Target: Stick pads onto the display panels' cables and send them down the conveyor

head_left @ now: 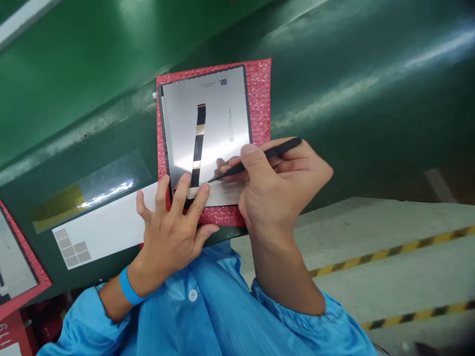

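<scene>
A display panel (pixel 222 123) lies with its silvery back up on a pink bubble-wrap sheet (pixel 260 99). Along it runs a black flex cable (pixel 199 143) with gold-coloured bands. My left hand (pixel 172 222) rests with spread fingers on the panel's lower left edge, fingertips around a pale strip (pixel 193 192) at the cable's foot. In my right hand (pixel 274 183) is a pair of black tweezers (pixel 260 159), held like a pen. Their tip points at the panel just right of the cable's lower end; whether it touches is too fine to tell.
Left of the panel lie a white sheet (pixel 107 230) with several grey squares and a clear plastic film (pixel 115 178) with a yellowish end. Another panel (pixel 15 257) on pink wrap sits at the far left. The green table's (pixel 352 153) front edge borders the floor.
</scene>
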`<action>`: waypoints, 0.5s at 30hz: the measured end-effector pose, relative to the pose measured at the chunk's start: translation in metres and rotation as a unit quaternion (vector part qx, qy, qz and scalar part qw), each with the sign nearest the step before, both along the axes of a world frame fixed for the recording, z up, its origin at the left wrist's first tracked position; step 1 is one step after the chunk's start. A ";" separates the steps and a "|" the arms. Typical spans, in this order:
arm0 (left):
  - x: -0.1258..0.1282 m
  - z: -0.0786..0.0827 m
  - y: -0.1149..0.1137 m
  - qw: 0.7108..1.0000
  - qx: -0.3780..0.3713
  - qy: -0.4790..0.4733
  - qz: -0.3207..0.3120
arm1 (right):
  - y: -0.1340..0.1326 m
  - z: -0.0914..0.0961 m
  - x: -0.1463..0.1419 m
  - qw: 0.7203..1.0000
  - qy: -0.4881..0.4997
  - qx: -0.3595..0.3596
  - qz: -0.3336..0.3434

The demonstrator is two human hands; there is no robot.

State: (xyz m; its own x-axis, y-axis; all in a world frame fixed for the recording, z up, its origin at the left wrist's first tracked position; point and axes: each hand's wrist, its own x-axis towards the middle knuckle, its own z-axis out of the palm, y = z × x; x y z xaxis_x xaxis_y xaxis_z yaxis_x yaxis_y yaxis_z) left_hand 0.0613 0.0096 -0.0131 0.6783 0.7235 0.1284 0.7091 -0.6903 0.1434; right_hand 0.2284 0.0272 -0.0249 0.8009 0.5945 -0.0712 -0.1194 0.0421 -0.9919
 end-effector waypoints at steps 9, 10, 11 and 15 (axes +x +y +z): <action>-0.015 0.021 -0.004 0.988 0.008 -0.003 0.156 | 0.001 -0.012 -0.004 0.999 0.029 0.032 -0.007; -0.011 0.023 0.001 0.984 -0.022 -0.029 0.176 | 0.001 -0.012 -0.003 0.999 0.037 0.036 -0.007; -0.004 0.026 0.008 0.977 -0.065 -0.060 0.196 | 0.001 -0.013 -0.001 0.998 0.047 0.038 -0.009; 0.044 0.041 0.044 0.876 -0.307 -0.230 0.294 | -0.001 -0.017 0.020 0.995 0.079 0.052 -0.028</action>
State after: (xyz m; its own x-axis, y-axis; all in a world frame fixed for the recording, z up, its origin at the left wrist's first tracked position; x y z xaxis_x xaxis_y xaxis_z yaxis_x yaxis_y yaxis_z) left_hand 0.1055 0.0537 0.0281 0.1435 0.9589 -0.2449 0.6863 0.0819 0.7227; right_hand 0.2483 0.0267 -0.0424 0.8172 0.5593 -0.1393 -0.2675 0.1540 -0.9512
